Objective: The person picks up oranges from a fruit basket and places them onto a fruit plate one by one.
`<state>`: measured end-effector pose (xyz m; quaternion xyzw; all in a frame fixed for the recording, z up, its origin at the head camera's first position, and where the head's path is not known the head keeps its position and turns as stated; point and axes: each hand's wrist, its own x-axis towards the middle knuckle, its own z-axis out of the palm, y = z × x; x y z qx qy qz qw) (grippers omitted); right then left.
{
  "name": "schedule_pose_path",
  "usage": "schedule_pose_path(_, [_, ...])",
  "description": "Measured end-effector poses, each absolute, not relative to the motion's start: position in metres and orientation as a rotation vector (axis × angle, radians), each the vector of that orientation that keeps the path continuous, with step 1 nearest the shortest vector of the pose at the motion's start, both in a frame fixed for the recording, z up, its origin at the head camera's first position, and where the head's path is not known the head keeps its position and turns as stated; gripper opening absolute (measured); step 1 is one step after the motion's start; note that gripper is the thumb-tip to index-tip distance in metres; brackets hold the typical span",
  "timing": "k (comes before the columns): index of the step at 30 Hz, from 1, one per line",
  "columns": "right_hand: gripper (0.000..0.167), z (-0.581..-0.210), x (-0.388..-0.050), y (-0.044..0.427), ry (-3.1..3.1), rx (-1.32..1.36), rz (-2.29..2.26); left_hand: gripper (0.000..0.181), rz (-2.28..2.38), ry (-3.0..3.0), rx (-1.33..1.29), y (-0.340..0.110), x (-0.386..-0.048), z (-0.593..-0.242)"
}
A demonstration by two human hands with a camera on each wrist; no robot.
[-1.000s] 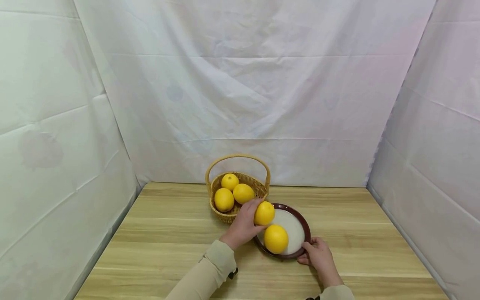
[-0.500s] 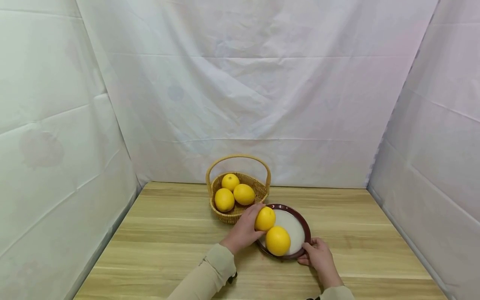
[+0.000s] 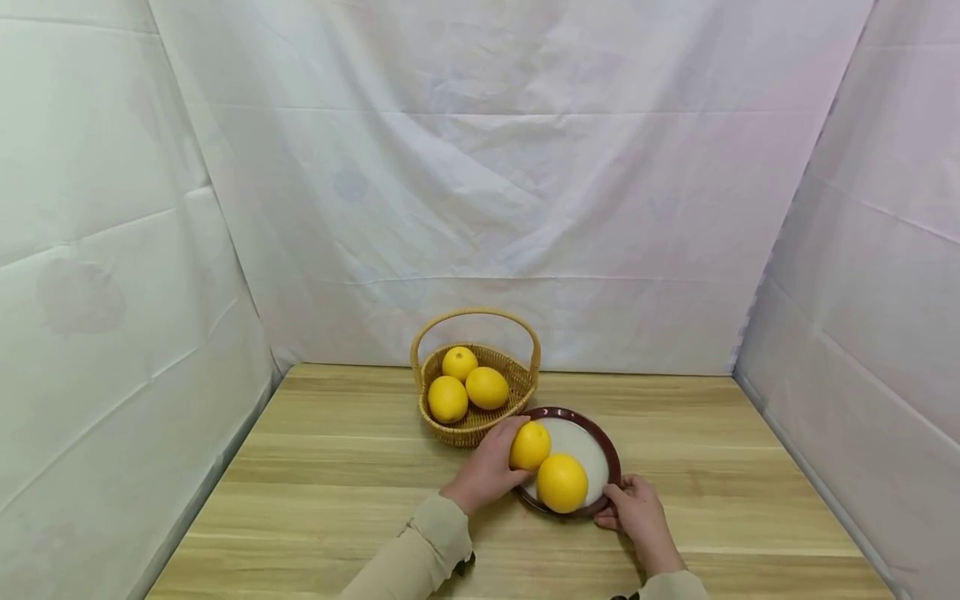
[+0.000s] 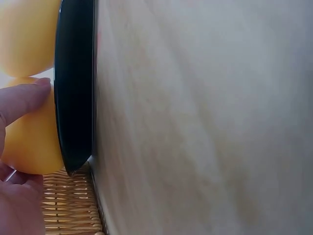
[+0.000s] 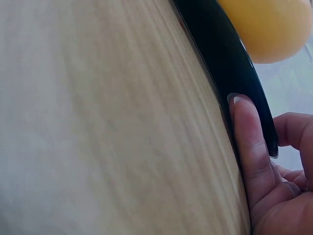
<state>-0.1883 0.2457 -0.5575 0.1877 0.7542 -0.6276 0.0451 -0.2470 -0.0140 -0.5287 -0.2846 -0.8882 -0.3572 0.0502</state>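
One wooden table (image 3: 315, 500) bore a wicker basket (image 3: 459, 436) and, just beside it, a dark-rimmed plate (image 3: 613, 454). The right hand (image 3: 637, 518) pinched the plate's rim between thumb and fingers. The left hand (image 3: 487, 468), partly open, curled round a yellow fruit (image 3: 530, 447) at the plate's left side. Another fruit (image 3: 562, 483) sat beside it on the plate; three more fruits (image 3: 487, 388) lay in the basket.

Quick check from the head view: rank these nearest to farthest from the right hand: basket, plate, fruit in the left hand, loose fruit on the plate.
1. Plate: its rim is pinched in the right hand.
2. Loose fruit: on the plate, left of that hand.
3. Held fruit: farther left, in the left hand.
4. Basket: farthest, behind and to the left.
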Motion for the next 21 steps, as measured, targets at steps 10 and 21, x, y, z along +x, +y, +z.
schedule_pose_path(10, [0.036, -0.5571, -0.1891, 0.2455, 2.306, 0.577, -1.912, 0.085, -1.153, -2.688, -0.847, -0.0128, -0.2457, -0.5309])
schedule_pose_path(21, [0.03, -0.5574, -0.1873, 0.2455, 2.307, 0.554, -1.925, 0.088, -1.261, -2.727, -0.787, -0.012, -0.2411, -0.5332])
